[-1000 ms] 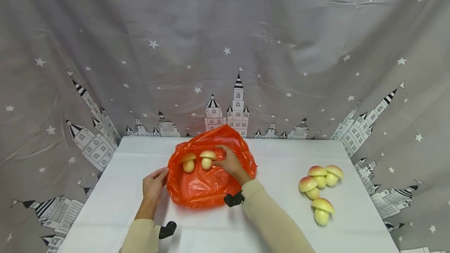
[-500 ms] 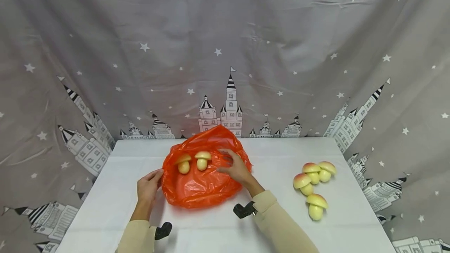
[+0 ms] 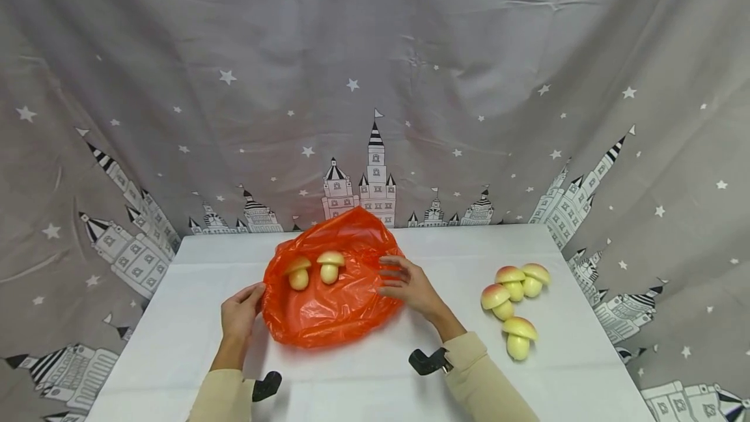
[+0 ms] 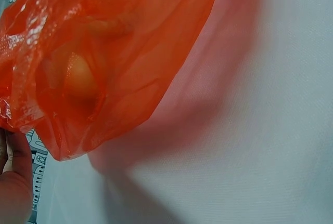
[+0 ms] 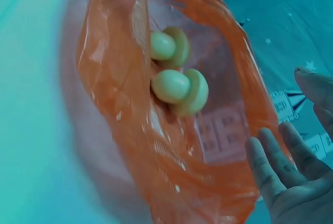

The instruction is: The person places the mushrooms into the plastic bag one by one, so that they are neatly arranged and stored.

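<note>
Even light whitens the counter (image 3: 328,389) around the red bag (image 3: 328,308); glare flecks its film, a soft reddish shadow spreads beside it, and the right-wrist view runs blue-green.

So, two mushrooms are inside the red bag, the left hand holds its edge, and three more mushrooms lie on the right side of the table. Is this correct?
Not quite: the head view shows four more mushrooms, not three, on the right side of the table. The rest stands: two mushrooms are inside the red bag, and the left hand holds its edge.
</note>
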`<state>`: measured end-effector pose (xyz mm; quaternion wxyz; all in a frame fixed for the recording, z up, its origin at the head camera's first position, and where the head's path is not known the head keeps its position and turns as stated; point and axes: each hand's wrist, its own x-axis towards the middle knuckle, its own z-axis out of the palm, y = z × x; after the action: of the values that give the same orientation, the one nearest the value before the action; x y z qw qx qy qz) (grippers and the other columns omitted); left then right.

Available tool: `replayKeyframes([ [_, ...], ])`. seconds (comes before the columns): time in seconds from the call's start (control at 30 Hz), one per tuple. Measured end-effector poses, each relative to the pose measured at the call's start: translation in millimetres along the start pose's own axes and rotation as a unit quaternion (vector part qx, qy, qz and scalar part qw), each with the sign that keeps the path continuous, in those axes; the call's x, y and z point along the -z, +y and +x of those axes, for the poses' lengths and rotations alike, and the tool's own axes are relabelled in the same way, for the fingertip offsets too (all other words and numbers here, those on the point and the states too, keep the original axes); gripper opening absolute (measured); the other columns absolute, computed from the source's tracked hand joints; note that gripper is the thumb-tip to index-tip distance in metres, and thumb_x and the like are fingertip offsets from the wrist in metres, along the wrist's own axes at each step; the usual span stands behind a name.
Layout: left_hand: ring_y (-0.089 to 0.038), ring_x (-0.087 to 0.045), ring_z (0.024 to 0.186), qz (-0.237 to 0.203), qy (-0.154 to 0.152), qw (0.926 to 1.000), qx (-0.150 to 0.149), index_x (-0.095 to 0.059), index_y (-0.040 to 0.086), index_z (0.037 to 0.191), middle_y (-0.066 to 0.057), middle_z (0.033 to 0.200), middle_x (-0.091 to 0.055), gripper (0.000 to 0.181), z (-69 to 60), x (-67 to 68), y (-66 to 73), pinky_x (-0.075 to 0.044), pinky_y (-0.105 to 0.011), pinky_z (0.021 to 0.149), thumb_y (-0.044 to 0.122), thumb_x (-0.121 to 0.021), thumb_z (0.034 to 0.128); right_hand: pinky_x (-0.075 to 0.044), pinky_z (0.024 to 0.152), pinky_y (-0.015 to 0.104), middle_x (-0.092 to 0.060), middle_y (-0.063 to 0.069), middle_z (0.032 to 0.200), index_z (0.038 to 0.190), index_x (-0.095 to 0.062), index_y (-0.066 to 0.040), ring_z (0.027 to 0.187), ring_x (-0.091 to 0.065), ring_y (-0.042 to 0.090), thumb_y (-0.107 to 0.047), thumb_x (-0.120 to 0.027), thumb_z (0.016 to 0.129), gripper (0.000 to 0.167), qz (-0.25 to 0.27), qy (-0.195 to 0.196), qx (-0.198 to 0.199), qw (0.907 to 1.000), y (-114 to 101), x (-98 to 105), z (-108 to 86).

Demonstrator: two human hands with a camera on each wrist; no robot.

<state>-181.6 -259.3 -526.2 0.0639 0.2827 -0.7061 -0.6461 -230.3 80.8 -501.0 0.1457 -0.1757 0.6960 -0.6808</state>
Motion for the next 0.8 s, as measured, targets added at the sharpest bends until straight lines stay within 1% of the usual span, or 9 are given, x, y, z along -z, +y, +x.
replayKeyframes([
  [0.07, 0.008, -0.057, 0.077, 0.000, -0.003, 1.0000, 0.003, -0.055, -0.003, 0.132, -0.017, 0.127, -0.055, 0.052, 0.1, 0.2, -0.3, -0.047, -0.005, 0.072, 0.034, -0.057, 0.0968, -0.051, 0.094, 0.036, -0.048, 0.022, 0.136, 0.136, -0.046, 0.004, 0.120, -0.051, 0.042, 0.001, -0.072, 0.084, 0.059, -0.003, 0.001, 0.012, 0.9999, 0.8, 6.4, -4.0],
  [0.13, 0.008, -0.057, 0.077, -0.003, -0.002, 1.0000, 0.004, -0.055, -0.003, 0.132, -0.016, 0.124, -0.057, 0.051, 0.1, 0.0, -0.6, -0.047, -0.005, 0.072, 0.034, -0.057, 0.0968, -0.051, 0.094, 0.034, -0.047, 0.026, 0.135, 0.135, -0.046, 0.006, 0.121, -0.050, 0.044, 0.003, -0.071, 0.084, 0.057, -0.005, 0.004, 0.023, 0.9997, 1.0, 12.9, -8.4],
  [0.33, 0.007, -0.058, 0.076, -0.011, 0.008, 0.9999, 0.003, -0.056, -0.004, 0.130, -0.002, 0.108, -0.062, 0.048, 1.3, -0.3, -1.8, -0.048, -0.006, 0.071, 0.031, -0.058, 0.0969, -0.052, 0.090, 0.027, -0.047, 0.029, 0.133, 0.132, -0.047, 0.008, 0.121, -0.048, 0.047, 0.006, -0.068, 0.084, 0.052, 0.000, 0.032, 0.023, 0.9992, -0.9, 32.6, -20.2],
  [0.4, 0.007, -0.058, 0.076, -0.012, 0.010, 0.9999, 0.004, -0.056, -0.004, 0.130, -0.002, 0.107, -0.062, 0.048, 1.5, -0.2, -2.1, -0.048, -0.006, 0.070, 0.031, -0.058, 0.0967, -0.052, 0.090, 0.026, -0.047, 0.031, 0.133, 0.131, -0.047, 0.010, 0.122, -0.046, 0.049, 0.008, -0.067, 0.084, 0.051, 0.001, 0.041, 0.023, 0.9989, -1.2, 39.7, -23.7],
  [0.53, 0.007, -0.057, 0.076, -0.007, 0.008, 0.9999, 0.008, -0.056, -0.003, 0.131, -0.008, 0.114, -0.060, 0.049, 1.9, -0.2, -2.7, -0.048, -0.006, 0.071, 0.032, -0.058, 0.0968, -0.051, 0.092, 0.027, -0.049, 0.030, 0.131, 0.129, -0.049, 0.010, 0.122, -0.047, 0.047, 0.008, -0.068, 0.084, 0.048, -0.010, 0.070, 0.025, 0.9971, -0.2, 55.0, -31.7],
  [0.6, 0.007, -0.057, 0.077, -0.006, 0.006, 0.9999, 0.007, -0.056, -0.003, 0.131, -0.009, 0.116, -0.060, 0.049, 2.0, -0.4, -3.0, -0.048, -0.006, 0.071, 0.032, -0.058, 0.0967, -0.050, 0.094, 0.030, -0.051, 0.028, 0.129, 0.127, -0.051, 0.010, 0.121, -0.048, 0.045, 0.007, -0.069, 0.083, 0.048, -0.014, 0.086, 0.029, 0.9958, 1.6, 63.7, -35.7],
  [0.7, 0.007, -0.058, 0.077, -0.007, 0.005, 1.0000, 0.004, -0.056, -0.003, 0.131, -0.005, 0.111, -0.061, 0.049, 2.0, -0.5, -3.2, -0.048, -0.006, 0.072, 0.032, -0.058, 0.0967, -0.051, 0.093, 0.029, -0.052, 0.028, 0.128, 0.127, -0.051, 0.010, 0.120, -0.048, 0.045, 0.006, -0.071, 0.082, 0.049, -0.019, 0.107, 0.037, 0.9934, 4.4, 76.7, -41.8],
  [0.8, 0.007, -0.058, 0.077, -0.008, 0.005, 0.9999, 0.004, -0.056, -0.003, 0.130, 0.000, 0.105, -0.062, 0.048, 1.7, -0.8, -2.4, -0.048, -0.006, 0.072, 0.032, -0.058, 0.0968, -0.051, 0.091, 0.025, -0.052, 0.029, 0.128, 0.127, -0.051, 0.010, 0.120, -0.049, 0.044, 0.007, -0.071, 0.081, 0.050, -0.013, 0.132, 0.038, 0.9904, 6.9, 90.2, -48.3],
])
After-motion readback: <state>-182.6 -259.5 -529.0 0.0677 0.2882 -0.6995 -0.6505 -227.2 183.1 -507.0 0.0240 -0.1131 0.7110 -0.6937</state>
